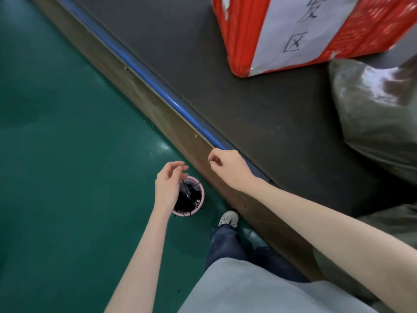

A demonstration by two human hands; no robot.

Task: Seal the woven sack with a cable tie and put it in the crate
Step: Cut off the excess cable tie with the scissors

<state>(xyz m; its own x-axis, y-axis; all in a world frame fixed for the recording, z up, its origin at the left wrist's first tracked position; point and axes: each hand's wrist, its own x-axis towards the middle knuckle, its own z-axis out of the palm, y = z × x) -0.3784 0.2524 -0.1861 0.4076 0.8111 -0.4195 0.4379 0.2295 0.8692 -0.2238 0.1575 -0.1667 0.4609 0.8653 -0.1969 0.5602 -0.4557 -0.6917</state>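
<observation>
Left hand (168,188): held over a pink cup (200,201) that stands on the floor, palm turned inward, fingers loosely curled. A thin black cable tie (184,185) runs up from the cup toward the fingertips; whether the fingers actually pinch it cannot be told. The cup is full of black cable ties, several sticking out past its rim and a few lying on the floor beside it.

Right hand (225,166): raised over the near edge of the table (225,91), fingers curled in with thumb and forefinger close together. Nothing is seen in its grasp. Both forearms are bare and extended forward and down.

Surface and room: the floor (56,132) is glossy green, with light reflections. The table runs diagonally through the view, with a dark grey mat on top, a blue edge strip (140,71) and a brown side panel (158,109) below it. The cup stands just beside that panel.

Task items: a woven sack (379,114), dull green with a shiny wrinkled surface, lies on the table at the right edge, well apart from both hands. A second portion of similar green material (392,220) shows behind the right forearm. A red crate (243,35), carrying a white label (300,30) with handwritten characters, stands on the table at the far side, near the sack.

Also visible: the person's light grey top, blue jeans and one pale shoe (229,219), the shoe just beside the cup.
</observation>
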